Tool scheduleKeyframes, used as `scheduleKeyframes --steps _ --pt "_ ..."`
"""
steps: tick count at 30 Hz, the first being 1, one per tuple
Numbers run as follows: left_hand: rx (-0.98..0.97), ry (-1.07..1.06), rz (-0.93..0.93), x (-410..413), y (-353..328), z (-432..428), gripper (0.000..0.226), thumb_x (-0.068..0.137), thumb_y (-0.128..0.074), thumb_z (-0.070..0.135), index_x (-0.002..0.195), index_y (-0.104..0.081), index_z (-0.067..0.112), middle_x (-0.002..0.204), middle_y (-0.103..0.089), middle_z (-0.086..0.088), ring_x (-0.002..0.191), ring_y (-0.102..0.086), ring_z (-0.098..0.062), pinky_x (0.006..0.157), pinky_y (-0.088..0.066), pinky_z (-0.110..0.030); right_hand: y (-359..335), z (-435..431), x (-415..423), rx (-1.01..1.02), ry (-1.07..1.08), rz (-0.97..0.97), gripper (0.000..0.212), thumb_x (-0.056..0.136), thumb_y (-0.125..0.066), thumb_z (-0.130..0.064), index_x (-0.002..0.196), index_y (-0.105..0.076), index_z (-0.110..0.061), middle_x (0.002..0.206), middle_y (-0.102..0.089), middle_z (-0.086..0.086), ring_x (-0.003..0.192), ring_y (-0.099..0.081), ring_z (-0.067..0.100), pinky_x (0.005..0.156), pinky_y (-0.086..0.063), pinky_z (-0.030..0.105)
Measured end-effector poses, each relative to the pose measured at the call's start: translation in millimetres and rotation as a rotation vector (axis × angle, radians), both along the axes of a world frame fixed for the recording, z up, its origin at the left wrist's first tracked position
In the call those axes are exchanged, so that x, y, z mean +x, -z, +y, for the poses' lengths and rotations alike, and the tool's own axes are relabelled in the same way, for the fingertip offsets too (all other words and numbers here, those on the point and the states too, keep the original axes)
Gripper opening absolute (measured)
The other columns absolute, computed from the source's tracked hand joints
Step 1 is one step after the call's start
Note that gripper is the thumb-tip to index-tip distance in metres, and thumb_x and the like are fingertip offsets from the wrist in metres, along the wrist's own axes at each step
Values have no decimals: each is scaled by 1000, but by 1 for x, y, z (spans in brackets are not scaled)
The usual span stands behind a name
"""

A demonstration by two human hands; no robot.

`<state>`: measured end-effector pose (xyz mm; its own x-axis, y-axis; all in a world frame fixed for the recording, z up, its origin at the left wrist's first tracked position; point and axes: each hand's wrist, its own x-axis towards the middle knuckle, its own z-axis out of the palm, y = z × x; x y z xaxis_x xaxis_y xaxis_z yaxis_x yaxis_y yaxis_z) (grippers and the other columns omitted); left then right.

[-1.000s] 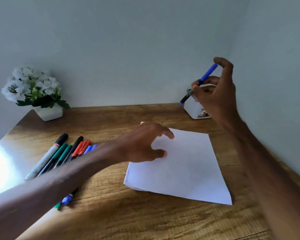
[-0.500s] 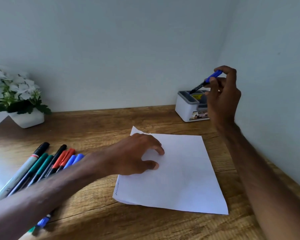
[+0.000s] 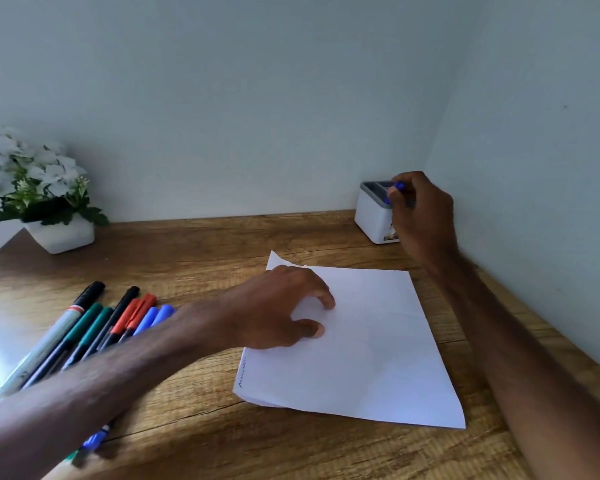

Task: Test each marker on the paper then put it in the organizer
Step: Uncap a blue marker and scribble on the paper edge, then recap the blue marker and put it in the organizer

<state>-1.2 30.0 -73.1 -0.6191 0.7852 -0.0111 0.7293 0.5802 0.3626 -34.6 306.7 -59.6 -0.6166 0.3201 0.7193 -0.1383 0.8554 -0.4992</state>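
A white sheet of paper [image 3: 364, 344] lies on the wooden desk, with a small scribble at its lower left edge. My left hand [image 3: 274, 310] rests on the paper's upper left part, fingers spread and pressing down. My right hand [image 3: 421, 216] is at the white organizer [image 3: 373, 216] in the back right corner, pinching a blue marker [image 3: 397, 187] whose blue end shows above the organizer's grey rim; the rest of the marker is hidden. Several markers [image 3: 94, 330] in black, green, red and blue lie side by side on the left, partly under my left forearm.
A white pot of white flowers [image 3: 39, 202] stands at the desk's back left. Walls close the desk off at the back and right. Bright glare covers the desk's left edge.
My right hand has come down from above the organizer, lowering the blue marker into it. My left hand stays on the paper. The camera has shifted slightly.
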Motion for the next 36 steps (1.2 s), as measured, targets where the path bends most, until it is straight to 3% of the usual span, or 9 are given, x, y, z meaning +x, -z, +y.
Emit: scheduleKeyframes --steps 7,10,12,16,20,25,27,31,36 --pt "9 8 3 -2 2 0 39 97 -64 44 134 -56 43 147 -46 24 136 -39 -2 114 -39 -32 -4 -15 16 65 -57 66 49 86 -79 -12 128 -57 -2 128 -64 15 118 -62 27 95 -48 25" --pt "7 23 21 -2 1 0 39 97 -64 43 135 -57 42 147 -47 22 137 -39 -3 114 -40 -33 -9 -29 21 138 -77 169 44 85 -78 -17 123 -60 -4 125 -64 13 114 -61 21 90 -49 21" --pt "6 45 50 -2 0 0 37 96 -65 42 133 -59 40 146 -50 20 136 -42 -4 113 -41 -35 -9 -42 23 184 -135 197 32 87 -76 -17 114 -63 -6 119 -65 10 109 -63 19 88 -56 29" --pt "66 45 151 2 -1 -1 29 93 -69 39 122 -67 38 134 -60 20 127 -50 -4 102 -49 -36 -6 -85 34 239 -319 45 6 90 -68 -15 95 -71 -12 93 -70 1 85 -65 16 72 -57 40" --pt "183 -19 287 8 -14 -10 14 91 -71 40 104 -76 37 117 -70 19 105 -63 -4 80 -57 -36 -7 -117 45 213 -392 -106 14 92 -65 -29 87 -72 -19 76 -70 -6 69 -65 12 66 -56 38" --pt "142 -202 347 9 -28 -54 15 94 -67 43 97 -78 32 91 -74 15 71 -61 0 58 -50 -23 -3 -133 56 302 -451 -340 18 91 -71 -33 78 -76 -21 70 -70 -12 60 -61 2 59 -44 24" --pt "102 -320 408 6 -29 -73 14 94 -68 37 93 -78 27 85 -73 16 70 -64 -2 54 -44 -18 0 -140 62 326 -511 -450 17 90 -73 -40 84 -78 -24 79 -72 -13 65 -62 2 59 -42 23" --pt "-85 -593 514 5 -36 -100 6 87 -70 27 87 -75 24 86 -74 6 78 -70 -22 58 -44 -29 7 -157 69 402 -548 -537 32 81 -76 -59 89 -77 -28 86 -69 -15 69 -58 -2 61 -40 23" --pt "-359 -615 406 13 -50 -101 20 82 -78 21 75 -59 21 74 -58 4 66 -54 -17 52 -36 -28 11 -170 75 434 -532 -549 34 81 -78 -57 97 -77 -27 92 -71 -11 69 -56 -3 61 -43 17"
